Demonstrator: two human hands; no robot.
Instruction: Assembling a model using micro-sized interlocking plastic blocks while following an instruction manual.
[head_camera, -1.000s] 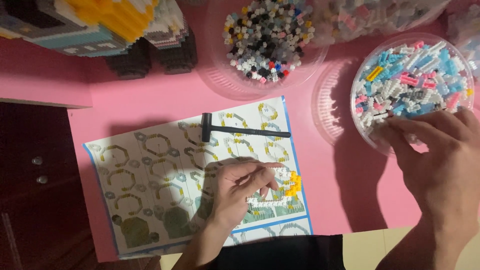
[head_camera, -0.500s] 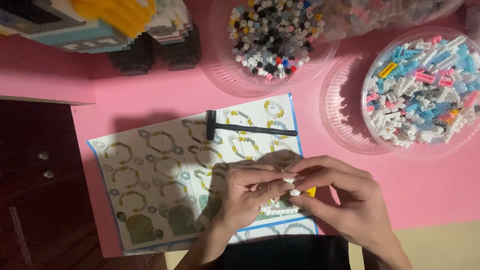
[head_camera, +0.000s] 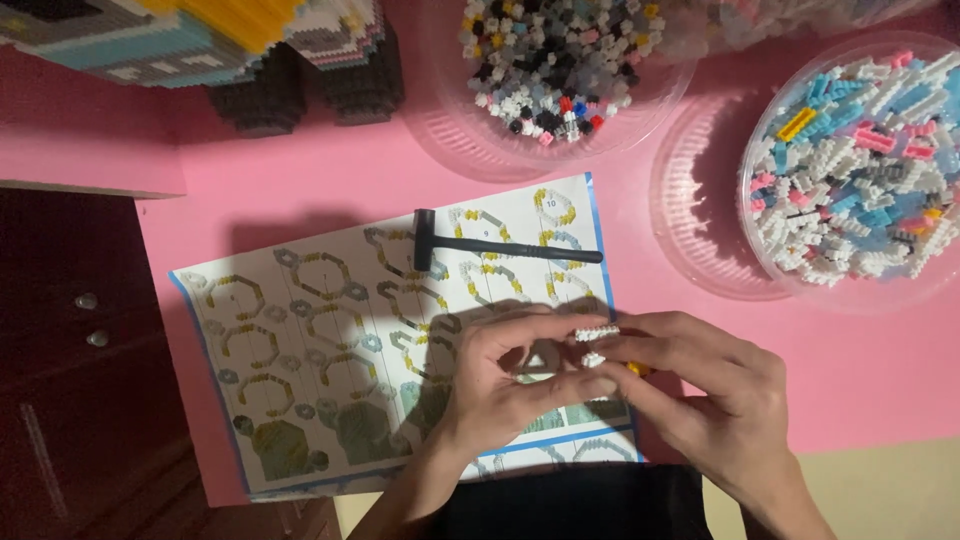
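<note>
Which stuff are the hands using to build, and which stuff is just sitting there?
In use:
small brick piece, held by left hand and right hand
instruction sheet

Just sitting:
black hammer
dark brick bowl
pastel brick bowl
big brick model

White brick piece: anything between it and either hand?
No. Both the left hand and right hand already pinch the small white brick piece above the instruction sheet. The black hammer lies apart, farther up the sheet.
</note>
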